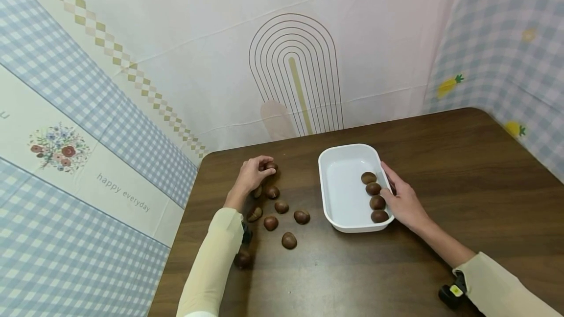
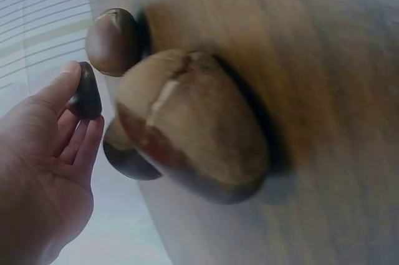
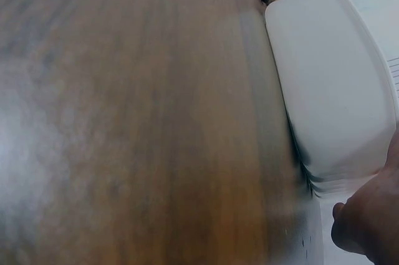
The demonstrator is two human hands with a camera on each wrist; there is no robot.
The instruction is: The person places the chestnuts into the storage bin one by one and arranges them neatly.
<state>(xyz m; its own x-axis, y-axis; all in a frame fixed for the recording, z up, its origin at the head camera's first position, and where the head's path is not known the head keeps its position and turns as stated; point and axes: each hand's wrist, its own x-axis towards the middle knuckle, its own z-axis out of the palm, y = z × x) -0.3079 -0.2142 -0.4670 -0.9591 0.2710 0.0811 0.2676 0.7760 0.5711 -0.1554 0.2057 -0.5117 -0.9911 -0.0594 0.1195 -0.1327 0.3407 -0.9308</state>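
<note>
My left hand (image 1: 252, 174) is at the far left of the table, pinching a chestnut (image 1: 271, 166) between thumb and fingers. The left wrist view shows the dark edge of that held chestnut (image 2: 88, 93) against the fingertips. Several loose chestnuts lie around and below this hand, and one large cracked chestnut (image 2: 193, 128) fills the middle of the left wrist view. My right hand (image 1: 406, 203) grips the right side of a white rectangular dish (image 1: 341, 187), thumb over its rim and fingers outside. Inside, several chestnuts (image 1: 377, 202) form a row along the right wall.
The brown wooden table (image 1: 462, 170) backs onto a patterned curtain (image 1: 374, 62). Between the left forearm and the dish lie more chestnuts, such as one chestnut (image 1: 301, 216) close to the dish. Another chestnut (image 1: 242, 259) sits beside the left sleeve.
</note>
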